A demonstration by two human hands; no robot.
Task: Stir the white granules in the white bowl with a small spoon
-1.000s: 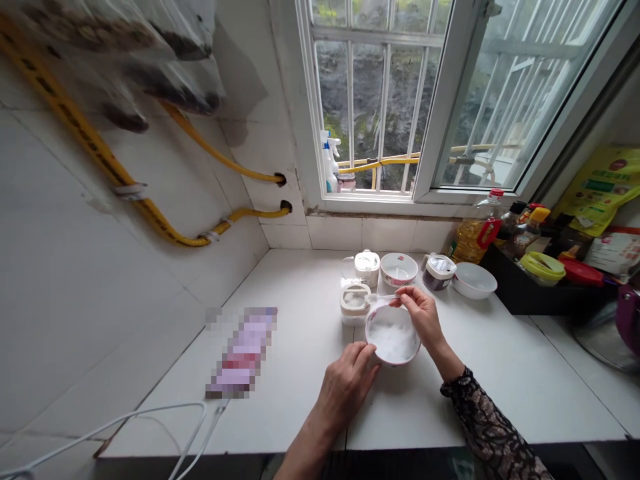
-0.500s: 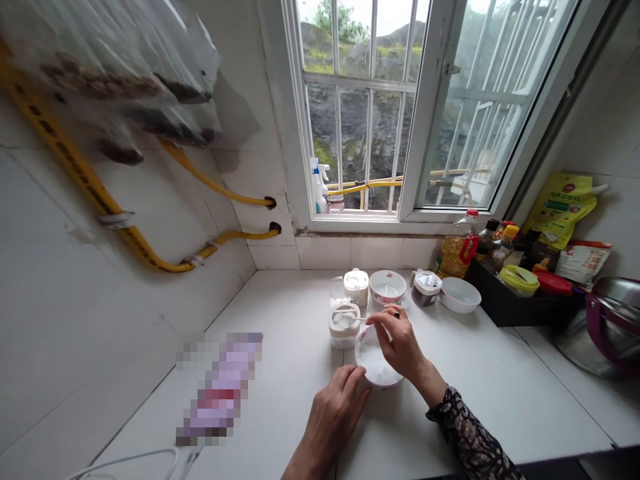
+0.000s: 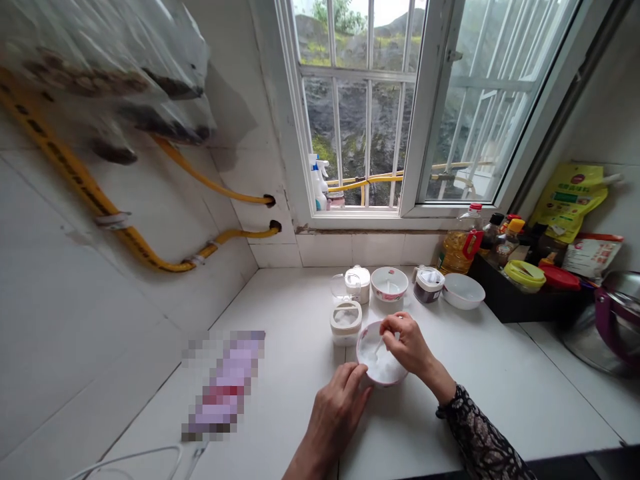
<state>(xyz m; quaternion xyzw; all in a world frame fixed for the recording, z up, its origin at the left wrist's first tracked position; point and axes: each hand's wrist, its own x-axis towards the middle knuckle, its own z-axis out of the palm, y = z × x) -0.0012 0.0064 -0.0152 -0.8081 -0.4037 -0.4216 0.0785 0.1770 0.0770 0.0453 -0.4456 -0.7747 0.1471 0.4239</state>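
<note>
A white bowl (image 3: 385, 383) with a pinkish rim stands on the counter, with white grainy stuff (image 3: 383, 369) inside. My left hand (image 3: 336, 408) grips its near left rim with thumb and fingers. Pinched in my right hand (image 3: 407, 343) is a small white spoon (image 3: 379, 347), its tip down in the white stuff. Just behind and left of the bowl sits an open seasoning jar (image 3: 346, 335), with white contents and its clear lid (image 3: 345, 287) tipped up.
Along the back stand another white jar (image 3: 361, 283), a flowered bowl (image 3: 389, 295), a jar with dark contents (image 3: 428, 291) and a plain white bowl (image 3: 464, 300). An oil bottle (image 3: 459, 250), a black condiment box (image 3: 493, 287) and a steel pot (image 3: 595, 333) are at right. A blurred purple item (image 3: 227, 383) lies left.
My right hand has moved the spoon from over the open jar down into the bowl. My left hand stays on the bowl's rim. The view has shifted slightly.
</note>
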